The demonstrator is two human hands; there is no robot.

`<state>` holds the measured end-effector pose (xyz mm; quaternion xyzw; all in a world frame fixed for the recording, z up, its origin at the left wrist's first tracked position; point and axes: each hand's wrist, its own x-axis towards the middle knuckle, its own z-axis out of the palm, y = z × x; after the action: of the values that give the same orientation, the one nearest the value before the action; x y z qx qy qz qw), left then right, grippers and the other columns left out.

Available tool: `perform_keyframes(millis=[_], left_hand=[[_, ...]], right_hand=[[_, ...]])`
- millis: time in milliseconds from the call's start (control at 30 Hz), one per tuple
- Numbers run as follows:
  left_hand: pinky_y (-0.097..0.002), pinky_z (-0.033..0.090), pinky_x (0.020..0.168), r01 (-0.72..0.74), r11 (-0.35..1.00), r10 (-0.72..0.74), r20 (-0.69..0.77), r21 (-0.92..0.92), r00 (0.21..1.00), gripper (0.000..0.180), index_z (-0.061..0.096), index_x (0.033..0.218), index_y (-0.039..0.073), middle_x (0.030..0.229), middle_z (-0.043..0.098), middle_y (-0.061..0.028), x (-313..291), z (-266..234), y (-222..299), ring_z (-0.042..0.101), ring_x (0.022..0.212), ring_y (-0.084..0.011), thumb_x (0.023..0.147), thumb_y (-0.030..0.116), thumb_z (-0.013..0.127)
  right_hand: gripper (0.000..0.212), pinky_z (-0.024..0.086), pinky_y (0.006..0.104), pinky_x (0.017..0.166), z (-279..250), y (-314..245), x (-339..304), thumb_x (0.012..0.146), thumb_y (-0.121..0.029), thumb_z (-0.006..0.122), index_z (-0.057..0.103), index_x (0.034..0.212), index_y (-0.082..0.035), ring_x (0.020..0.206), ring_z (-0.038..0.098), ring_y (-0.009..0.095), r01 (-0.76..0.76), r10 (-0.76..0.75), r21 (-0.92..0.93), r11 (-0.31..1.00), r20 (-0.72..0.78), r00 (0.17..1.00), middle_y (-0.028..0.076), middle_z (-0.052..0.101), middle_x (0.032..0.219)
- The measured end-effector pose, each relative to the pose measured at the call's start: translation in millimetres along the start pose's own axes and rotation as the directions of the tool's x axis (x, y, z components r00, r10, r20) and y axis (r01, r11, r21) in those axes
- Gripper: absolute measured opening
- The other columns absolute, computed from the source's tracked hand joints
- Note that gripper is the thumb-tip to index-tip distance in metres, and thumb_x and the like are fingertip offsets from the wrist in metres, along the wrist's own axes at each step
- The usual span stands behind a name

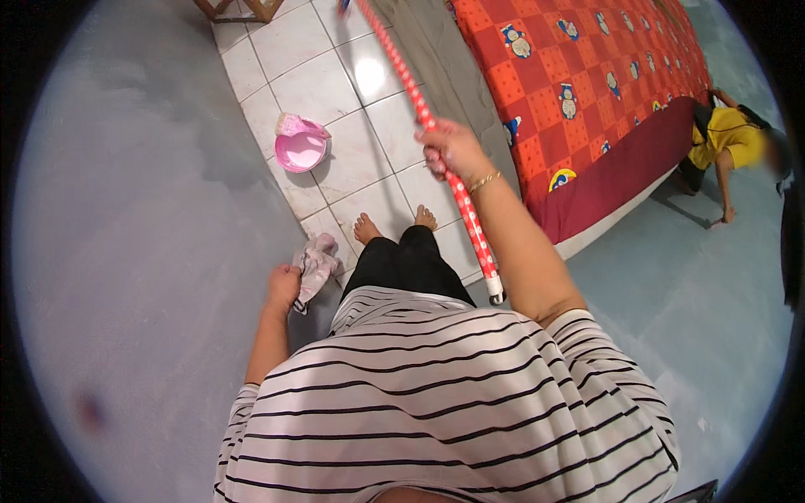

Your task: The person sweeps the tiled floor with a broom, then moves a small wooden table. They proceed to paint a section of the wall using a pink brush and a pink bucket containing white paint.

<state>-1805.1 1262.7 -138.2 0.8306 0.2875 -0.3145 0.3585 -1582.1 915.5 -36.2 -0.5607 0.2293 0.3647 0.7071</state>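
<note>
My right hand (454, 148) is wrapped round a long red pole (479, 225) with a white pattern. The pole slants up and leftward from a white end cap with a black loop, close to my right forearm. Something blue shows at its far end by the top edge, too cut off to name. Low at my left side, my left hand (283, 286) grips a pale pinkish-grey cloth (316, 267) that hangs bunched beside my bare feet. Ahead on the tiles stands a pink bucket (295, 158) with a pink cloth (299, 126) draped over its far rim.
White floor tiles (289, 50) run between a grey-blue wall (126, 210) and a bed (579, 109) with a red patterned sheet. A grey-brown cloth (432, 42) lies along the bed. Wooden legs (243, 10) stand far left. A person in yellow (728, 138) crouches at right, one hand down.
</note>
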Motion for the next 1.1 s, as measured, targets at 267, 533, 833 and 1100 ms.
perform_keyframes(millis=[267, 533, 833, 1100], left_hand=[[-0.0325, 0.039, 0.051, 0.124, 0.977, -0.125, 0.005, -0.175, 0.992, 0.023, 0.054, 0.065, -0.002, 0.055, 0.051, -0.0065, -30, 12, 27, 0.048, 0.052, -0.0161, 0.074, 0.019, 0.049], [-0.0304, 0.035, 0.046, 0.13, 0.977, -0.121, 0.06, -0.169, 0.991, 0.017, 0.053, 0.063, 0.002, 0.053, 0.048, -0.0036, 1, 25, 7, 0.042, 0.048, -0.0138, 0.072, 0.016, 0.05], [-0.032, 0.037, 0.046, 0.028, 0.99, -0.013, 0.108, -0.136, 0.994, 0.015, 0.052, 0.064, 0.002, 0.055, 0.05, -0.0057, 25, 5, 9, 0.045, 0.047, -0.016, 0.071, 0.014, 0.049], [-0.0304, 0.036, 0.044, 0.036, 0.998, -0.028, 0.131, -0.052, 0.991, 0.015, 0.053, 0.066, 0.002, 0.054, 0.05, -0.0043, 10, -11, 43, 0.045, 0.045, -0.0149, 0.073, 0.014, 0.049]], right_hand=[[0.032, 0.039, 0.0257, 0.039, -80, 40, -187, 0.079, -0.015, 0.059, 0.053, 0.107, -0.003, 0.044, 0.044, 0.01, -0.293, 0.172, -0.608, 0.738, -0.251, 0.953, 0.001, 0.045, 0.057], [0.022, 0.045, 0.0432, 0.059, -192, 266, -371, 0.076, -0.019, 0.058, 0.062, 0.064, 0.0, 0.062, 0.059, 0.035, 0.043, 0.343, -0.998, -0.043, 0.026, 0.939, 0.024, 0.059, 0.068], [0.021, 0.048, 0.0383, 0.055, -66, 160, -136, 0.066, -0.015, 0.055, 0.06, 0.065, 0.006, 0.055, 0.061, 0.032, -0.269, 0.051, -0.883, 0.385, -0.27, 0.961, 0.025, 0.057, 0.059], [0.025, 0.036, 0.0274, 0.035, 9, 45, -58, 0.078, -0.014, 0.059, 0.056, 0.098, 0.0, 0.035, 0.042, 0.011, -0.098, 0.099, -0.018, 0.995, 0.032, 0.995, 0.004, 0.047, 0.05]])
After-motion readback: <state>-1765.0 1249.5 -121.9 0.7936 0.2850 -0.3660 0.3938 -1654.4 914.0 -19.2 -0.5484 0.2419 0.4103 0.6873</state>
